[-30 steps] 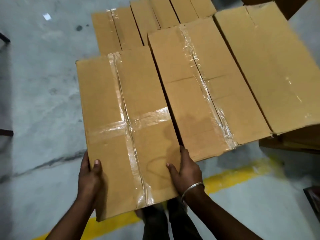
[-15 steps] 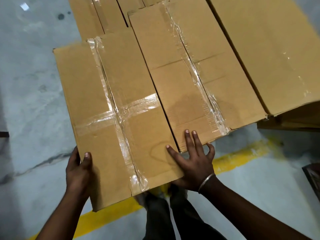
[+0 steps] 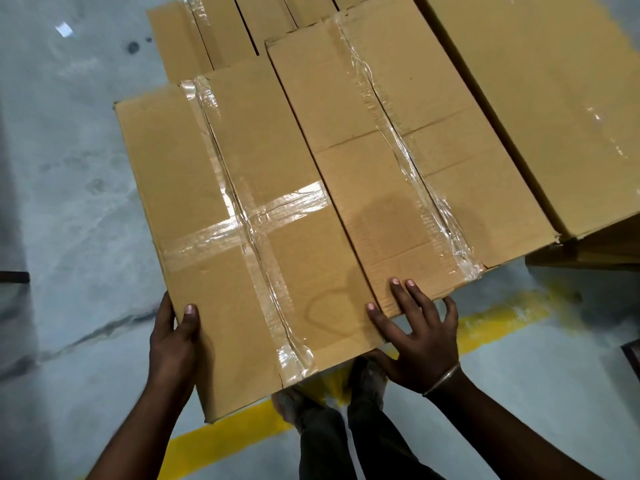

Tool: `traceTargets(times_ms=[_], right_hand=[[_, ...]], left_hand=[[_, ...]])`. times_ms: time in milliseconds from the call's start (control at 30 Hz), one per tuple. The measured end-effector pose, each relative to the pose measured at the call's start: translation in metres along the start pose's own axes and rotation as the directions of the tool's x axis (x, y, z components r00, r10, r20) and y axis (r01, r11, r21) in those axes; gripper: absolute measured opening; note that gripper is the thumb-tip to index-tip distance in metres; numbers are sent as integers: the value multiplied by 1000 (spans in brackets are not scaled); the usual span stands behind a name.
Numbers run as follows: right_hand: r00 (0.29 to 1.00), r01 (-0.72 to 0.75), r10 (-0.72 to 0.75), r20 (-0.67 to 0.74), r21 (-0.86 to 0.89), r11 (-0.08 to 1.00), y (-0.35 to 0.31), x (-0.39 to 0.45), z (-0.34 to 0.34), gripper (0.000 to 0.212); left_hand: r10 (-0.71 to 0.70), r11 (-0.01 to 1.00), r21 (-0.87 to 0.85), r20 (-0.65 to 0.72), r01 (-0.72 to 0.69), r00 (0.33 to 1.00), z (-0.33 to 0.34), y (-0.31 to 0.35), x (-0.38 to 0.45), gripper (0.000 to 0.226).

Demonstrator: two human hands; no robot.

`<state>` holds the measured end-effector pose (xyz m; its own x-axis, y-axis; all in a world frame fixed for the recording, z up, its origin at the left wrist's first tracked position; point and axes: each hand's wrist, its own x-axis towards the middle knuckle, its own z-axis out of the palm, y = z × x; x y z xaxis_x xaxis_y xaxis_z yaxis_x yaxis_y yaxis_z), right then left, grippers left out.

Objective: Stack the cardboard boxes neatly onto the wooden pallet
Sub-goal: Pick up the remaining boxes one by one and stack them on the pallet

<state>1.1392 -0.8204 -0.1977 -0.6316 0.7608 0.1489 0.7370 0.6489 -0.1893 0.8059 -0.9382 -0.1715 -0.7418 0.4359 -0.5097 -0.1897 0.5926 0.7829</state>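
Observation:
A taped cardboard box (image 3: 194,188) lies lengthwise in front of me, its near end sticking out past the box beside it. My left hand (image 3: 171,341) grips its near left corner, thumb on top. My right hand (image 3: 417,337) lies spread at its near right corner, fingers straight, two fingertips touching the near end of the neighbouring taped box (image 3: 398,161). A larger box (image 3: 540,98) sits to the right. More boxes (image 3: 221,32) stand in a row behind. The pallet is hidden under the boxes.
Grey concrete floor (image 3: 69,168) spreads to the left and in front. A yellow painted line (image 3: 498,323) crosses the floor under my feet. My legs (image 3: 346,438) stand close to the box's near end. A dark object (image 3: 632,355) pokes in at the right edge.
The box has slid forward alongside its neighbour. My right hand went from gripping the box's corner to lying spread across both boxes' near ends.

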Motion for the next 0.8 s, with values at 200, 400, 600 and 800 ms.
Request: traceTargets(times_ms=[200,400,600,800], right_hand=[[998,52,-49,-45,64,997,7,-7,6,60],[1000,25,-24,-15,84,996,-1,-12,17,62],[953,-176,288,-97,598,782,-30,-14,11,84],[-122,-335,727,676,661,-671,-97,6,37,52]], left_hand=[[26,998,53,-17,-25,1000,9,-5,-3,41],[-16,999,34,2,16,1000,0,-7,5,44],[58,992,114,6,-58,998,2,-14,12,46],[113,989,93,-12,-112,993,4,-28,15,45]])
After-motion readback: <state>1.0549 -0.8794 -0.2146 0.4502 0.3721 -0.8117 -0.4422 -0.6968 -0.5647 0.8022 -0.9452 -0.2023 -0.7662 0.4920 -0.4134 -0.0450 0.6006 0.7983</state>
